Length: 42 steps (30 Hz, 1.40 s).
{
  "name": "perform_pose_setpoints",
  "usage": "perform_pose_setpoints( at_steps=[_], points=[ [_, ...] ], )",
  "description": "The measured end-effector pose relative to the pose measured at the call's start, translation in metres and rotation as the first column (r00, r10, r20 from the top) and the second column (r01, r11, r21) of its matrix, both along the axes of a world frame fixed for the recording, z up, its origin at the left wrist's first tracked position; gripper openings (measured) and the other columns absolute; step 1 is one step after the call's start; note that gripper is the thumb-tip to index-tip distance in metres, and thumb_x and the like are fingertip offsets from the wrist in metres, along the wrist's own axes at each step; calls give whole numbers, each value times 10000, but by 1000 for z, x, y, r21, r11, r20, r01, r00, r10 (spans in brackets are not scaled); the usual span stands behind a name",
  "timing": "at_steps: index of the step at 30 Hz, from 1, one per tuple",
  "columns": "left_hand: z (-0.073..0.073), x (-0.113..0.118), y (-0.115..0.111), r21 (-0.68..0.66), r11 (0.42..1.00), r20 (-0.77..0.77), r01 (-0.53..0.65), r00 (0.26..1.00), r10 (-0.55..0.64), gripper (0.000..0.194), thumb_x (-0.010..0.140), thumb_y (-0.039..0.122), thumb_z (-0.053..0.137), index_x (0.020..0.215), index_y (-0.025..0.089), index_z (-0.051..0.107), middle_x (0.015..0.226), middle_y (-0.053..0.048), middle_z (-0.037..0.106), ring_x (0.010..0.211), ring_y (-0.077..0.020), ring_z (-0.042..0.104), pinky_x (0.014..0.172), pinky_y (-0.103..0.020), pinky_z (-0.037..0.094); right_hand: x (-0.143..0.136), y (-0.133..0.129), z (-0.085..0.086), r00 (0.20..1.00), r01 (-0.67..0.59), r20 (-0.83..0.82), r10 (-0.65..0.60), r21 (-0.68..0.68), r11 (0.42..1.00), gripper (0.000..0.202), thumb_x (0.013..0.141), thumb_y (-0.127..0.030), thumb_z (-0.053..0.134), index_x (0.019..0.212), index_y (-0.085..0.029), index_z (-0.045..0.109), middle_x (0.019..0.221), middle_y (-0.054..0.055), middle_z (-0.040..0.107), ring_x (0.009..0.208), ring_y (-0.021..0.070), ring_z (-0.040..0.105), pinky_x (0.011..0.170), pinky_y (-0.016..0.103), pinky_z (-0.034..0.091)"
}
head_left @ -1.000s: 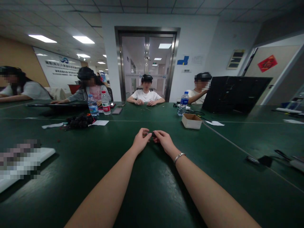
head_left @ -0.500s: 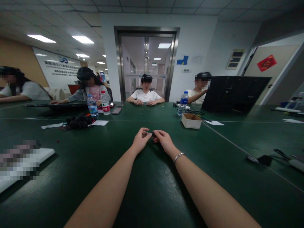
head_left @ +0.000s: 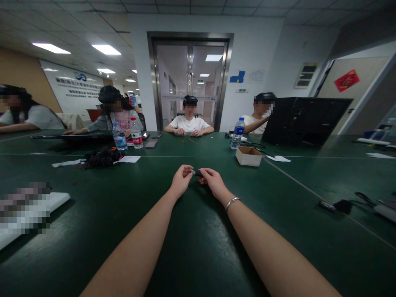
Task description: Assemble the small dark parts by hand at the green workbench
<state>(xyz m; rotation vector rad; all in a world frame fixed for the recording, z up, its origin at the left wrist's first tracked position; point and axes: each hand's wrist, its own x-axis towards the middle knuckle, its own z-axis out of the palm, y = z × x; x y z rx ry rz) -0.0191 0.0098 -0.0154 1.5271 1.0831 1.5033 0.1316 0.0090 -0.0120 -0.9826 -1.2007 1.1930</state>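
Between my two hands, over the green table (head_left: 130,206), is a small dark object (head_left: 197,173) with a lighter, metallic-looking left end. My right hand (head_left: 212,180), with a silver bracelet at the wrist, pinches the dark part between thumb and fingers. On the other side, the fingertips of my left hand (head_left: 182,179) close in a pinch at the light end. What sits inside that left pinch is too small to make out.
Ahead on the right stand an open cardboard box (head_left: 248,156), a water bottle (head_left: 238,133) and a black monitor (head_left: 305,121). Two bottles, black cables (head_left: 100,157) and paper lie ahead left. Several people sit around the table.
The gap between my hands has widened slightly, my left hand having shifted left. More of the dark object shows between them. The whole view has moved a little.
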Motion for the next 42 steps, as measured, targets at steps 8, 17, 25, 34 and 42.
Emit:
perform_pose_setpoints(
  at_steps=[8,17,25,34,42],
  points=[
    [8,-1,-8,16,998,-9,57,998,-57,192,731,55,574,891,157,600,963,-55,645,896,-139,622,909,-338,474,-1,0,1,1000,-4,-14,4,-2,1000,376,652,-451,739,849,-142,657,639,14,637,533,94,562,520,227,481],
    [4,-3,-2,-65,998,-68,-8,998,4,108,775,217,577,854,153,614,818,-41,640,765,-138,601,776,-284,471,4,-2,1,997,-72,24,72,15,997,414,638,-409,748,966,-170,668,805,20,662,588,87,581,564,230,480],
    [12,-6,-12,-145,954,-419,-263,889,182,544,843,620,361,565,191,546,556,-21,546,535,-158,494,539,-270,336,7,-5,4,976,-200,96,193,68,977,405,638,-328,751,1011,-190,677,807,-13,596,641,86,590,603,232,482],
    [-4,-2,-2,-68,997,-111,36,993,-44,188,804,320,567,954,206,569,856,-18,607,767,-133,572,730,-248,442,7,0,1,993,-116,-6,116,-1,993,380,629,-308,754,970,-170,658,770,1,633,601,89,586,591,239,487],
    [9,-4,-12,-123,982,-358,-147,929,94,402,842,522,449,639,195,562,666,-29,583,678,-173,547,667,-278,394,9,-5,4,979,-202,7,202,21,979,391,598,-283,782,959,-183,669,825,-4,609,652,90,592,634,249,483]
  ],
)
